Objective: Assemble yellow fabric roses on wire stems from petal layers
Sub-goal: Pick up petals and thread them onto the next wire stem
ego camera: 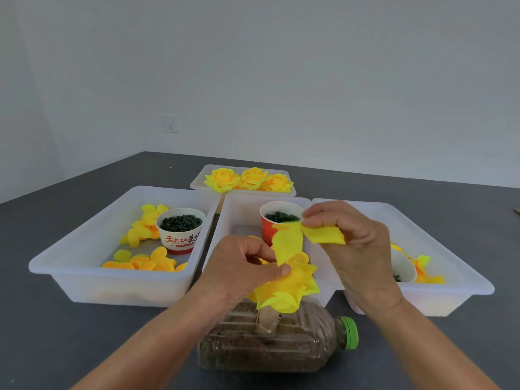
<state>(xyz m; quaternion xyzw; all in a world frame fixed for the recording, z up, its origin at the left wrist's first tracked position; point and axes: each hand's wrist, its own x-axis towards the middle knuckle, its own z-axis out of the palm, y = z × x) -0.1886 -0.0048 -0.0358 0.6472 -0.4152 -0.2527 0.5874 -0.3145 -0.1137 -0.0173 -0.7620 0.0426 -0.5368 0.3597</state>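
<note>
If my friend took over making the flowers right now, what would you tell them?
Left hand pinches the half-built rose above the bottle lying on the table.
Right hand pinches a loose petal layer beside it.
Done: three finished roses in the far tray.
Left: add this layer, then use the spare petals in the left tray.

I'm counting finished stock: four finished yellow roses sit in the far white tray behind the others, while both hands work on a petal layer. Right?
Not quite. The head view shows three finished yellow roses in the far white tray, not four. The rest holds: left hand and right hand both pinch the petal layer.
</note>
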